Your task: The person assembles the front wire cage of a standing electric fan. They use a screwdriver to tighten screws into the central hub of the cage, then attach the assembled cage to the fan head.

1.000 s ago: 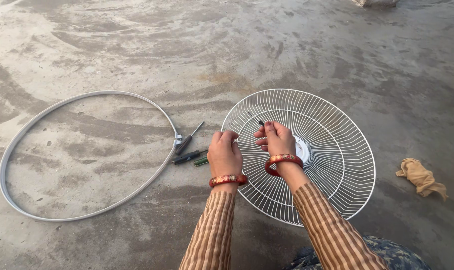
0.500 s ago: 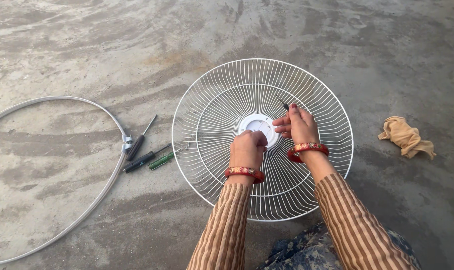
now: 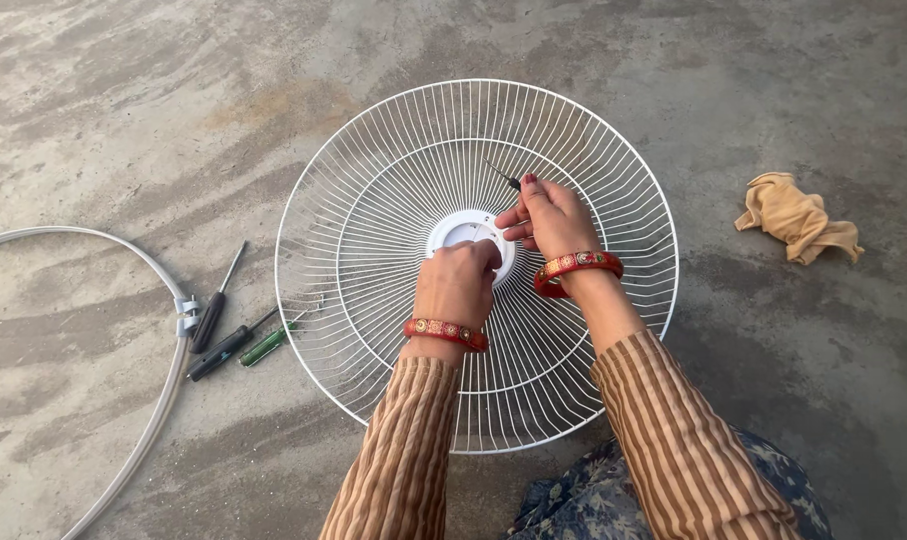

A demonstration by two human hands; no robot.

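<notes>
A round white wire fan guard (image 3: 373, 250) lies flat on the grey concrete floor (image 3: 123, 100), with both hands meeting at its white plastic centre hub (image 3: 453, 228). The left hand (image 3: 457, 285) rests curled over the hub's 6 o'clock edge, fingers closed against it, though whether it truly clamps the hub or only steadies it cannot be told. The right hand (image 3: 551, 218), at the hub's 3 o'clock side, pinches a thin dark tool (image 3: 503, 175) between thumb and fingertips, its shaft pointing toward 11 o'clock above the wires; its tip is too fine to make out. Each wrist carries a red patterned bangle. Well off at the guard's 9 o'clock lie two black-handled screwdrivers (image 3: 218, 325) and a green-handled one (image 3: 265, 346), just beside the clip of a grey hoop-shaped rim band (image 3: 168, 290). A crumpled tan cloth (image 3: 798, 218) sits apart at 3 o'clock. As a judgement, the slender tool could slip from so light a pinch and drop between the wires, and downward pressure on the hub could bend the thin spokes or make the guard rock on the uneven floor.
</notes>
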